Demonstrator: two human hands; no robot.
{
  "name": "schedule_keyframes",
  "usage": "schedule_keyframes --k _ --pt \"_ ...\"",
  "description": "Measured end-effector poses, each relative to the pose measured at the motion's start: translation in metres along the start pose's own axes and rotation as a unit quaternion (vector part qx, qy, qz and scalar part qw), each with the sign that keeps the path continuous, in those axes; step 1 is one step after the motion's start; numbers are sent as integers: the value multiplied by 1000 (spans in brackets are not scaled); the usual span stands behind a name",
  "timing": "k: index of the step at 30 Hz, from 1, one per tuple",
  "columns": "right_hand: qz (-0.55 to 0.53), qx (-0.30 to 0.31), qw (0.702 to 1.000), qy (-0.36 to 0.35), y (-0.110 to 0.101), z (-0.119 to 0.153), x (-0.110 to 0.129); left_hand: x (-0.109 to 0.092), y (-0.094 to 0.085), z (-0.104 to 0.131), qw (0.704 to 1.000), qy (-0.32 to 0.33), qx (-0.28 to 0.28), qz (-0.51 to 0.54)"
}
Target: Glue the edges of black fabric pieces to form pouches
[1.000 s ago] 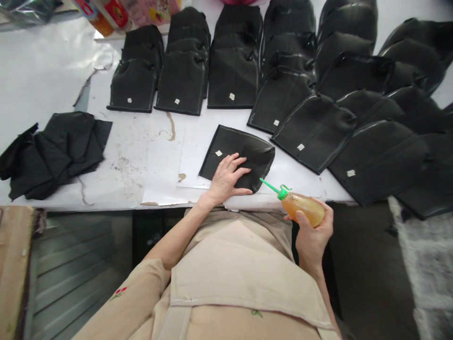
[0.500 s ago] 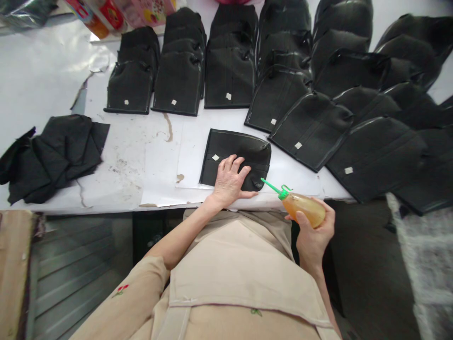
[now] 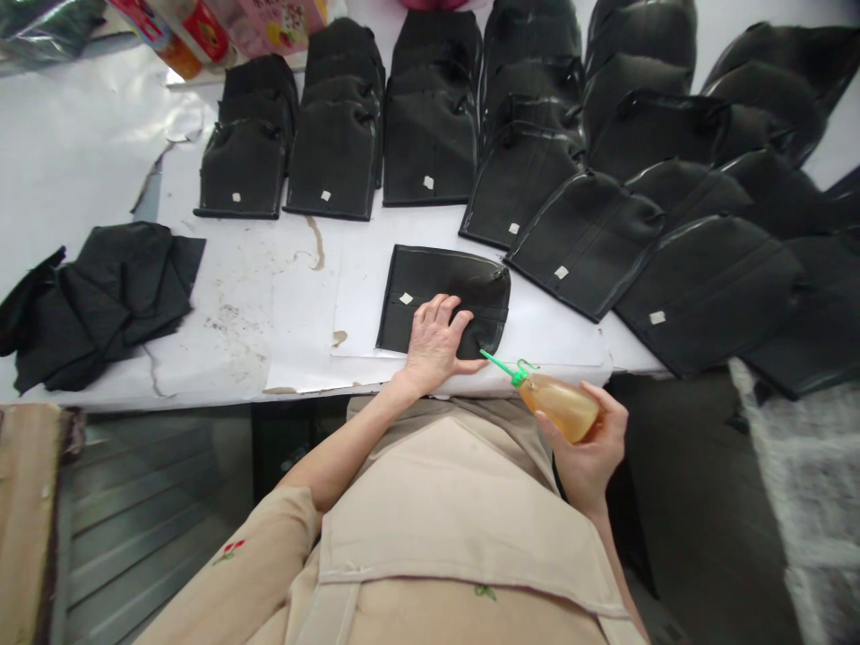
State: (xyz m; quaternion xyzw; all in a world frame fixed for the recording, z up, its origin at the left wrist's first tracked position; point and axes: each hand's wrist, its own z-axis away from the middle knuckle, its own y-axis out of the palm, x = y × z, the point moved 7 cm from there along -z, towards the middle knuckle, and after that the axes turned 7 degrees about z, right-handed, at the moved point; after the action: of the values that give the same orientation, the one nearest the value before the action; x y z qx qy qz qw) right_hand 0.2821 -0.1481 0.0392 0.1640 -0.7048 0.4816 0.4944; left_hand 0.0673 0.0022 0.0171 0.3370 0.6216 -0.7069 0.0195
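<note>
A black sewn piece [image 3: 443, 276] with a small pale square tag lies flat near the table's front edge. My left hand [image 3: 434, 345] rests on its lower part, fingers spread, thumb past its near edge. In my right hand [image 3: 591, 448] is a squeeze bottle [image 3: 557, 405] of amber liquid with a green nozzle. The nozzle tip is at the piece's lower right corner, just right of my left hand; whether it touches cannot be made out.
Overlapping rows of similar black pieces [image 3: 336, 161] span the back and right of the white table [image 3: 255, 296]. Crumpled black fabric [image 3: 114, 296] lies at the left. Bottles [image 3: 202, 31] and a pink box [image 3: 279, 22] stand at the back left.
My right hand has moved left with the bottle, bringing the nozzle tip from the piece's right edge to its lower right corner. My left hand has stayed in place on the piece.
</note>
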Motion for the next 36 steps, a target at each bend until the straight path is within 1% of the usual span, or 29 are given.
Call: schedule_keyframes --k 4,10,14,27,32,36 --pt "35 5 999 -37 3 6 0 -2 1 0 1000 -7 2 -9" --pt "116 -38 984 -129 4 10 5 -6 1 0 999 -27 9 -42" --pt "128 -58 977 -159 1 11 3 -6 0 1 998 -32 22 -45" --pt "170 -68 966 -180 -8 16 2 3 -1 2 1000 -1 13 -15" --pt "167 -63 971 -160 -7 14 0 7 -4 1 999 24 36 -6" --pt "156 -55 975 -148 -5 12 1 8 -10 -1 998 35 49 1"
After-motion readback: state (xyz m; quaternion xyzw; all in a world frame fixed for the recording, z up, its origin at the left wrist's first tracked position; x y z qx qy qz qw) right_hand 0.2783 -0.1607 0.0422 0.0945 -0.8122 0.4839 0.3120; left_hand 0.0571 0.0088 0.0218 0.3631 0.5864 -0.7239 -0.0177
